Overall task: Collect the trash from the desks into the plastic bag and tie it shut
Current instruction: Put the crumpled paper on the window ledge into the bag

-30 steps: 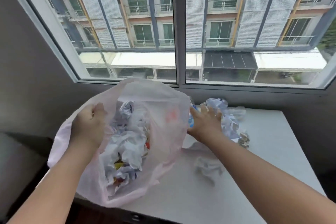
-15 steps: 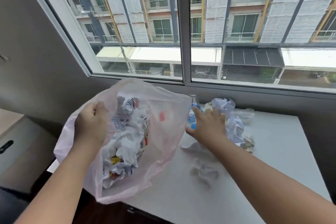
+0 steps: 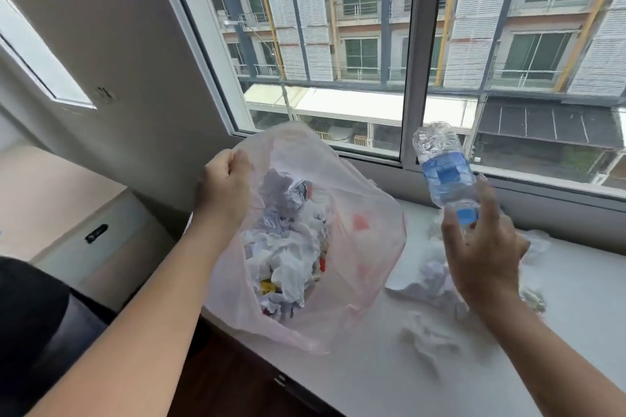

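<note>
Water bottle (image 3: 446, 176) lifted off the desk (image 3: 576, 308); half a second ago the right hand (image 3: 484, 260) was only reaching it there.

The right hand grips the bottle by its blue-capped neck, fingers half curled and loose, base pointing up, in the air just right of the plastic bag (image 3: 369, 213). The left hand (image 3: 223, 186) is fisted on the bag's rim, holding the mouth open over the crumpled paper (image 3: 288, 254) inside. The drop-in looks next. Paper wads (image 3: 428, 338) are left on the desk, so collecting isn't finished and the bag is untied.
</note>
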A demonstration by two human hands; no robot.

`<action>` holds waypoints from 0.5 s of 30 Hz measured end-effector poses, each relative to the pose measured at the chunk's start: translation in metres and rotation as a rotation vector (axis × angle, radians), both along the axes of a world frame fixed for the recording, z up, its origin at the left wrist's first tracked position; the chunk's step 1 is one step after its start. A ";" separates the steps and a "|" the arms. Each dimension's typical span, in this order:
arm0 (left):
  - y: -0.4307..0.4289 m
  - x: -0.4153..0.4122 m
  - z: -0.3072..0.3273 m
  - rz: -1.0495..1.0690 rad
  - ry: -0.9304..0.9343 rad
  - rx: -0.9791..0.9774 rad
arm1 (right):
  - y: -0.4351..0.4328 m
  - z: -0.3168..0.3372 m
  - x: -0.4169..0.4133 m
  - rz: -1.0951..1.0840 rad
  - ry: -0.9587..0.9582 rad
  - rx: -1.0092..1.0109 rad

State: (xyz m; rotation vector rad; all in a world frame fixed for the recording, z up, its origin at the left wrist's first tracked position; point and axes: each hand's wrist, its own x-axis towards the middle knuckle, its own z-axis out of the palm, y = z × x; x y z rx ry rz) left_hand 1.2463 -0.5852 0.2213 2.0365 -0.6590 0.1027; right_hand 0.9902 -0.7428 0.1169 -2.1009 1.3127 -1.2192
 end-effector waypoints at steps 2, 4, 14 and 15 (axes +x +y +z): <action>-0.002 0.001 0.006 -0.010 0.012 -0.029 | 0.033 0.013 -0.010 0.137 -0.210 -0.047; -0.004 0.003 0.009 -0.011 0.038 -0.048 | 0.069 0.019 -0.006 0.330 -0.217 -0.069; 0.017 0.011 0.019 -0.005 -0.049 0.030 | 0.078 0.026 0.132 0.769 0.289 -0.064; 0.023 0.015 0.023 0.009 -0.082 0.037 | 0.081 0.028 0.146 0.796 0.321 -0.061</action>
